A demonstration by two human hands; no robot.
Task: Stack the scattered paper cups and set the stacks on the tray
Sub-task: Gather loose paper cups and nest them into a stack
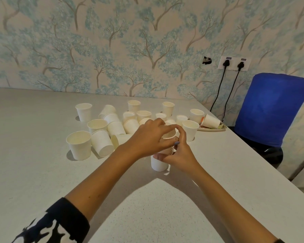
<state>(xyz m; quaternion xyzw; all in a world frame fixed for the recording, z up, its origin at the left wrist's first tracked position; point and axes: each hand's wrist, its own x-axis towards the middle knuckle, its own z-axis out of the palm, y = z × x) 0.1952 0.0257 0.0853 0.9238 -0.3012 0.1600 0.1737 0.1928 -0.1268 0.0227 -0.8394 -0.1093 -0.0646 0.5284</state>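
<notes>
A pale speckled table (33, 172) is running up to a wall covered in wallpaper (112, 41) printed with blue-green trees. On that wall a white socket plate (234, 63) is carrying two black plugs, their cables hanging down behind the table's right edge, where a blue chair (270, 109) is standing.

Near the table's middle, both hands are closing around a stack of cups (159, 163) standing upright on the surface. The left hand (147, 137) is curling over the top cup, while the right hand (178, 151) is gripping the stack's side with thumb and fingers.

Behind them, scattered paper cups (102, 142) are lying and standing in a loose cluster. At far right, the tray (212, 129) is holding one tipped cup (211, 121).
</notes>
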